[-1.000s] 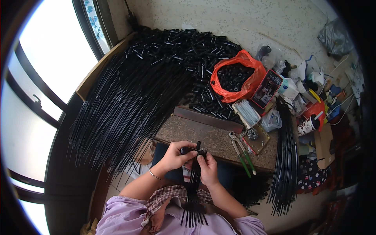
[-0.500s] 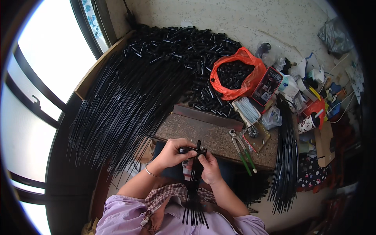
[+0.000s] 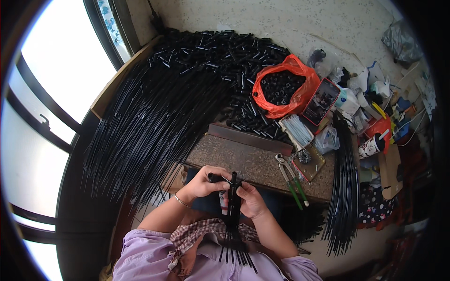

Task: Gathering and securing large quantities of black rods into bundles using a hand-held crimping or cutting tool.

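Observation:
In front of my body hangs a bundle of thin black rods that look like umbrella ribs (image 3: 231,220), its loose ends fanned out over my lap. A short black tube (image 3: 234,177) stands up at the top of the bundle. My left hand (image 3: 206,181) is closed, thumb and fingers pinching the top of the ribs, and a second dark tubular piece (image 3: 213,177) sticks out by its index finger. From the other side my right hand (image 3: 252,200) closes on the same top end with its thumb on the ribs. What lies between the fingertips is partly hidden.
A speckled bench (image 3: 234,150) carries a metal bar (image 3: 251,139), green-handled pincers (image 3: 289,180) and a box of pale sticks (image 3: 297,130). Behind are a heap of black tubes (image 3: 201,49), many long ribs (image 3: 140,126), a red bag (image 3: 293,105) of small black parts and a propped phone (image 3: 321,102).
The tubular piece by my left hand has swung to point leftward, and the upright tube has tilted slightly left. The lower rib ends have spread further right. Both hands keep their grip.

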